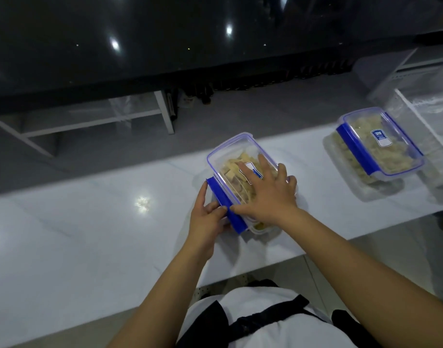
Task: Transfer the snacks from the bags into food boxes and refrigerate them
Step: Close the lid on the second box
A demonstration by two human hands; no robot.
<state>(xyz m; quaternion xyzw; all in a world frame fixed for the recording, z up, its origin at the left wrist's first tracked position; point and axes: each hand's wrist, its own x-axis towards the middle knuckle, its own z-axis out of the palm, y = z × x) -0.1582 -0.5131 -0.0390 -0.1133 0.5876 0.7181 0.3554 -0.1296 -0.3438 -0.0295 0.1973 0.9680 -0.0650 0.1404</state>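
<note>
A clear food box [230,156] filled with pale yellow snack pieces sits mid-counter under a clear lid with a blue rim. My right hand [268,194] lies flat on that lid, fingers spread, thumb touching the blue side latch [225,204]. My left hand [208,217] pinches the same latch from the left, fingers curled around its lower end. A second box [381,146] of the same kind, full and with its lid on, stands to the right.
The boxes rest on a glossy white counter [90,234] whose near edge runs diagonally past my body. An empty clear plastic bag [426,114] lies at the far right behind the second box. Beyond the counter are a grey floor, white shelf frames and a dark glossy surface.
</note>
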